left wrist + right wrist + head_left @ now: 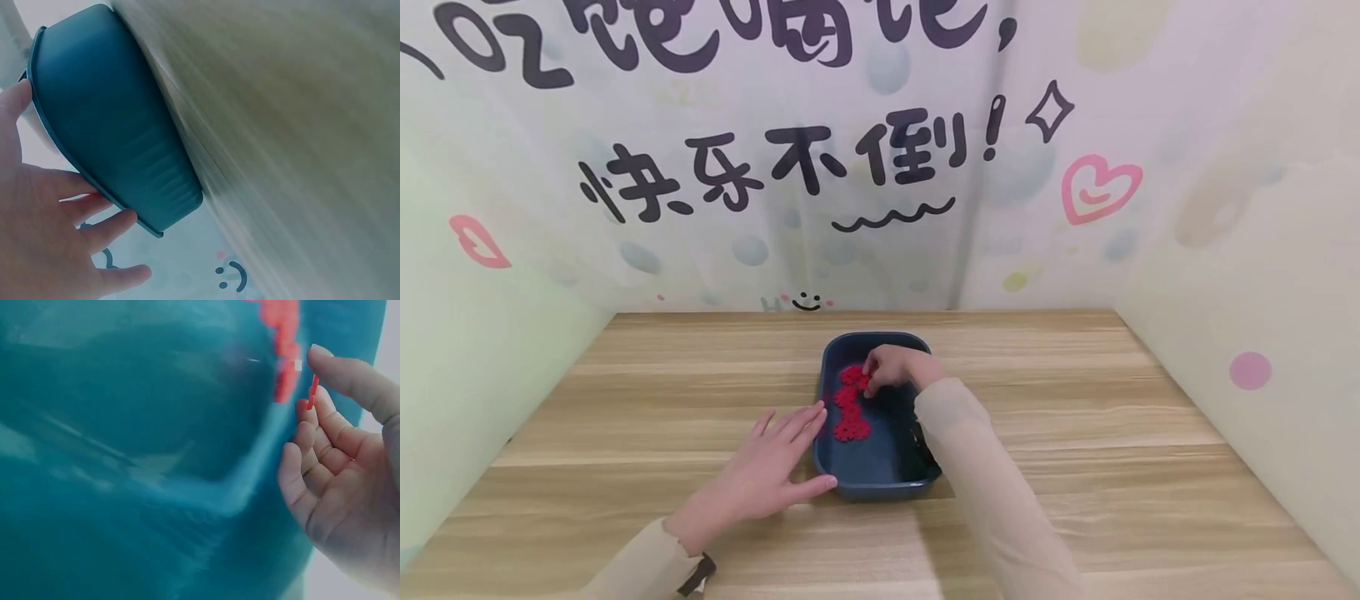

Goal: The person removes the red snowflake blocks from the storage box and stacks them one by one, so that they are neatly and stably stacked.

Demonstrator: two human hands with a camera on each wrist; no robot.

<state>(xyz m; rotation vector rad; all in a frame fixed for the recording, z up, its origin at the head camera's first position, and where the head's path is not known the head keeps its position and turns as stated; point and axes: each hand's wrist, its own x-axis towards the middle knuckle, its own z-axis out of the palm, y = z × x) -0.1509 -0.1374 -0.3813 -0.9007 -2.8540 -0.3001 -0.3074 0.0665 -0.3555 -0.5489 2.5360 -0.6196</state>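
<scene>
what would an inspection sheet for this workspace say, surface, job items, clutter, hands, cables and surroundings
Surface: wood-grain tabletop, supporting the bin.
Job's things: dark blue rectangular bin with rounded corners; several red notched discs in a crooked line on the left half of its floor; exact count unclear.
Clutter: nothing seen.
Left hand: fingers spread, touching the bin's rim on its left side and near left corner; dark band at the sleeve.
Right hand: over the bin's far part, pinching one red disc between thumb and finger.
Cables: nothing seen.
Surroundings: pale printed backdrop with dark Chinese lettering; pale walls on both sides.
</scene>
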